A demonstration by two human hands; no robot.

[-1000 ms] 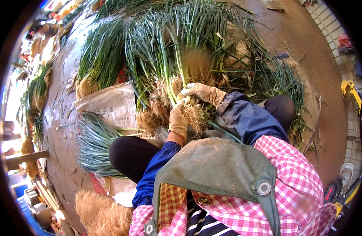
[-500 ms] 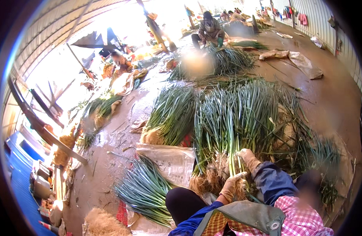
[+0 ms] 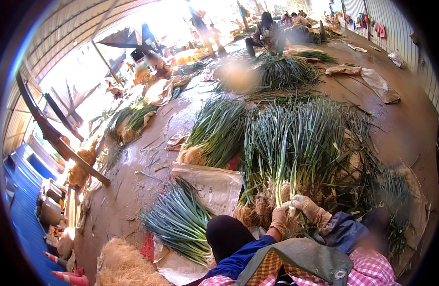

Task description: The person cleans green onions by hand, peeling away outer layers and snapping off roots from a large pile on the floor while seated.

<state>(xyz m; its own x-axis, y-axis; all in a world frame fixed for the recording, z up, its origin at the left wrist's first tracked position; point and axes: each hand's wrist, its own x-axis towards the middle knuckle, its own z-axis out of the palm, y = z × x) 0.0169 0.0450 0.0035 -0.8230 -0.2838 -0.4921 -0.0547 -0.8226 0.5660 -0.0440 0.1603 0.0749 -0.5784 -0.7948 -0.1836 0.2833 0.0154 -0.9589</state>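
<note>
A large pile of green onions with long green leaves lies ahead of me, its roots toward my lap. My left hand, in a tan glove, is closed round the white lower stalks of a few green onions drawn slightly from the pile. Beside it, my right hand, in a pale glove, has its fingers pinched together at the lower end of those stalks. Whatever lies between the right fingertips is too small to make out. The stalks' root ends are mostly hidden by my hands.
Left of my knee, a bundle of green onions rests on sacking. A heap of pale roots lies at lower left. Another bunch stands farther ahead. A wooden post leans at left; a person sits beyond the piles.
My right hand has come down the stalks to meet my left hand near their base. The view has shifted, so the scene sits slightly farther right.
</note>
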